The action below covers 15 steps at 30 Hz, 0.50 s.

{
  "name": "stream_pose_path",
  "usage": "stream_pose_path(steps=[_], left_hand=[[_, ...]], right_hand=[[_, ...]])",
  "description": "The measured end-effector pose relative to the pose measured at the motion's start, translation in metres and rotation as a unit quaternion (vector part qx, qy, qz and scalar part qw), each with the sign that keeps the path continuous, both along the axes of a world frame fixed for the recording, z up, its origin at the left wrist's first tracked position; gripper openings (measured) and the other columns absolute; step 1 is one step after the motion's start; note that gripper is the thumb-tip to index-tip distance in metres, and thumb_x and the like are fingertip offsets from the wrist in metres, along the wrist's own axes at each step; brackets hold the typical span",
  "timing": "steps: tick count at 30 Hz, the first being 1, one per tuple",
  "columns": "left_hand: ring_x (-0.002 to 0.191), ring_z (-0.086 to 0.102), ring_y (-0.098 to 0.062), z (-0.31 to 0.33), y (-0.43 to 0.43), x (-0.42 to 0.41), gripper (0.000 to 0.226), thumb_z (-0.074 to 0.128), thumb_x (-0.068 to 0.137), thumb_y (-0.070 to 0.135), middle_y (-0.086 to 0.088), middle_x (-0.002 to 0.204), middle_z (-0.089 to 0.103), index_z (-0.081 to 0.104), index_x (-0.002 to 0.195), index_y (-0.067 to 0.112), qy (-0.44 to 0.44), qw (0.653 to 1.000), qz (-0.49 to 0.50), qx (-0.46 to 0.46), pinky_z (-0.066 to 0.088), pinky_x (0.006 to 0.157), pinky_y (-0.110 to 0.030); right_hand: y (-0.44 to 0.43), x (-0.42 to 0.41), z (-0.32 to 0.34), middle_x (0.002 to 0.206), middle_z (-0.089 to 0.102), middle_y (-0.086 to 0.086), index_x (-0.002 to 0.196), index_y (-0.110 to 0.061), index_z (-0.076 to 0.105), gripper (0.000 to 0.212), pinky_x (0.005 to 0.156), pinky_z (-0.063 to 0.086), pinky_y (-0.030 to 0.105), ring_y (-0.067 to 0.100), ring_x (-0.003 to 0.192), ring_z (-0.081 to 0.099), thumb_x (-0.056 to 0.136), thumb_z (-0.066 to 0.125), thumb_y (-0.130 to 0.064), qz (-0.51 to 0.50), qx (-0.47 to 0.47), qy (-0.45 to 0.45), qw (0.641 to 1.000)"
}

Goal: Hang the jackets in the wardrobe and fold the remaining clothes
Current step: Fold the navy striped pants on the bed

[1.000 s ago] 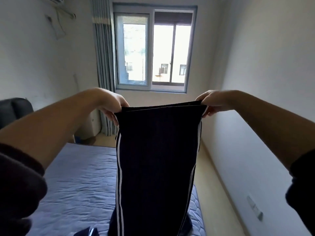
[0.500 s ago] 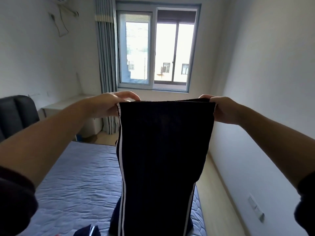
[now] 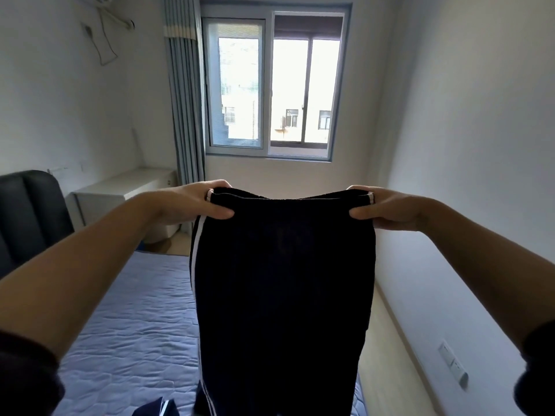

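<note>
From my feed, the blue quilted bed (image 3: 129, 340) fills the lower left, with its dark padded headboard (image 3: 27, 217) against the left wall. In front of it hangs a dark garment (image 3: 282, 295), held up in the air at mid-frame. It drops straight down over the foot of the bed and runs out of the bottom of the view. A white stripe runs down its left edge. I take it for a pair of track trousers, though the backlight leaves the cloth almost black and I cannot make out the legs.

Behind it is the window (image 3: 274, 82) with a blue-grey curtain (image 3: 184, 109) drawn to its left, and a white desk (image 3: 126, 187) stands below the curtain.

My left hand (image 3: 192, 205) pinches the garment's top left corner, thumb in front and fingers curled over the hem. My right hand (image 3: 387, 210) grips the top right corner the same way, and the hem sags slightly between them.

A second piece of dark clothing (image 3: 159, 408) lies on the bed at the bottom edge.
</note>
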<state>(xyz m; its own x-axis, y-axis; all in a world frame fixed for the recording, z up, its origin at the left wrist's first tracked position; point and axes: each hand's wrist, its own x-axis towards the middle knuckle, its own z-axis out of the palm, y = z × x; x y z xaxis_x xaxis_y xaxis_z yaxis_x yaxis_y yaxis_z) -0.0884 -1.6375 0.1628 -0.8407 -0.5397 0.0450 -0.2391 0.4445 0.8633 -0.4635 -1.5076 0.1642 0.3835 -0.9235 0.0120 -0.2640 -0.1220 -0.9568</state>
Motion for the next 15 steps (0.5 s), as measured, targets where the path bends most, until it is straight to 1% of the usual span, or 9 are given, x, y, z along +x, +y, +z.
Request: stream_pose_path(steps=[1,3,5,6,7,9,11,13,15], left_hand=[[0.084,0.065,-0.015,-0.004,-0.002,-0.002,0.020,0.066,0.084,0.023,-0.003,0.089,0.066,0.057,0.102,0.022,0.009,0.998,0.043,-0.043,0.054,0.072,-0.020],[0.081,0.063,-0.013,-0.010,-0.005,-0.005,0.015,0.059,0.088,0.035,0.002,0.087,0.065,0.054,0.102,0.034,0.037,0.983,0.117,-0.139,0.051,0.070,-0.018],[0.077,0.065,-0.011,-0.014,-0.007,-0.004,0.017,0.060,0.086,0.040,0.004,0.084,0.066,0.052,0.101,0.041,0.056,0.968,0.124,-0.213,0.052,0.069,-0.020],[0.077,0.066,-0.010,-0.014,-0.006,-0.003,0.019,0.062,0.085,0.040,0.007,0.086,0.066,0.052,0.101,0.042,0.063,0.965,0.115,-0.228,0.053,0.068,-0.021],[0.079,0.067,-0.010,-0.014,-0.003,-0.002,0.023,0.065,0.083,0.039,0.010,0.088,0.067,0.052,0.100,0.042,0.066,0.963,0.107,-0.238,0.054,0.065,-0.020],[0.080,0.067,-0.006,-0.012,0.002,-0.002,0.029,0.072,0.080,0.034,0.017,0.092,0.067,0.052,0.097,0.046,0.054,0.953,0.099,-0.279,0.051,0.063,-0.012],[0.079,0.066,-0.001,-0.006,0.006,-0.002,0.032,0.077,0.076,0.031,0.020,0.093,0.067,0.054,0.093,0.046,0.024,0.942,0.090,-0.323,0.047,0.064,-0.006],[0.078,0.066,0.000,-0.002,0.009,-0.003,0.035,0.079,0.074,0.029,0.021,0.090,0.067,0.054,0.093,0.044,-0.011,0.940,0.074,-0.334,0.046,0.066,-0.005],[0.074,0.064,-0.001,0.000,0.010,-0.002,0.039,0.079,0.074,0.029,0.019,0.085,0.066,0.052,0.096,0.045,-0.052,0.936,0.061,-0.344,0.047,0.067,-0.008]], right_hand=[[-0.001,0.000,-0.003,0.088,0.067,-0.007,0.094,-0.026,0.069,0.010,0.068,0.053,0.020,0.007,0.084,0.065,0.086,0.068,-0.020,-0.045,-0.031,0.011,0.998],[-0.002,0.004,-0.007,0.089,0.065,-0.010,0.103,-0.028,0.067,0.015,0.064,0.053,0.023,0.007,0.081,0.063,0.092,0.058,-0.023,-0.123,-0.093,0.037,0.987],[0.001,0.007,-0.008,0.093,0.066,-0.011,0.114,-0.028,0.063,0.023,0.065,0.056,0.026,0.010,0.082,0.064,0.095,0.055,-0.019,-0.152,-0.135,0.062,0.977],[0.003,0.007,-0.008,0.092,0.067,-0.010,0.114,-0.027,0.063,0.023,0.064,0.056,0.026,0.010,0.080,0.065,0.095,0.054,-0.017,-0.149,-0.146,0.068,0.976],[0.005,0.006,-0.007,0.092,0.068,-0.007,0.110,-0.025,0.066,0.021,0.065,0.056,0.026,0.011,0.081,0.064,0.095,0.054,-0.014,-0.148,-0.151,0.077,0.974],[0.010,0.005,-0.003,0.091,0.068,-0.002,0.102,-0.023,0.070,0.020,0.068,0.055,0.027,0.012,0.081,0.064,0.095,0.056,-0.011,-0.160,-0.154,0.106,0.969],[0.013,0.003,0.001,0.079,0.066,-0.003,0.095,-0.022,0.070,0.017,0.063,0.054,0.024,0.009,0.072,0.063,0.092,0.060,-0.009,-0.179,-0.153,0.137,0.962],[0.014,0.000,0.005,0.071,0.061,0.000,0.090,-0.018,0.068,0.011,0.062,0.055,0.026,0.012,0.066,0.059,0.088,0.065,-0.007,-0.185,-0.143,0.174,0.957],[0.015,-0.001,0.007,0.070,0.058,0.006,0.083,-0.012,0.066,0.008,0.065,0.057,0.027,0.016,0.065,0.058,0.085,0.069,-0.005,-0.165,-0.124,0.222,0.953]])
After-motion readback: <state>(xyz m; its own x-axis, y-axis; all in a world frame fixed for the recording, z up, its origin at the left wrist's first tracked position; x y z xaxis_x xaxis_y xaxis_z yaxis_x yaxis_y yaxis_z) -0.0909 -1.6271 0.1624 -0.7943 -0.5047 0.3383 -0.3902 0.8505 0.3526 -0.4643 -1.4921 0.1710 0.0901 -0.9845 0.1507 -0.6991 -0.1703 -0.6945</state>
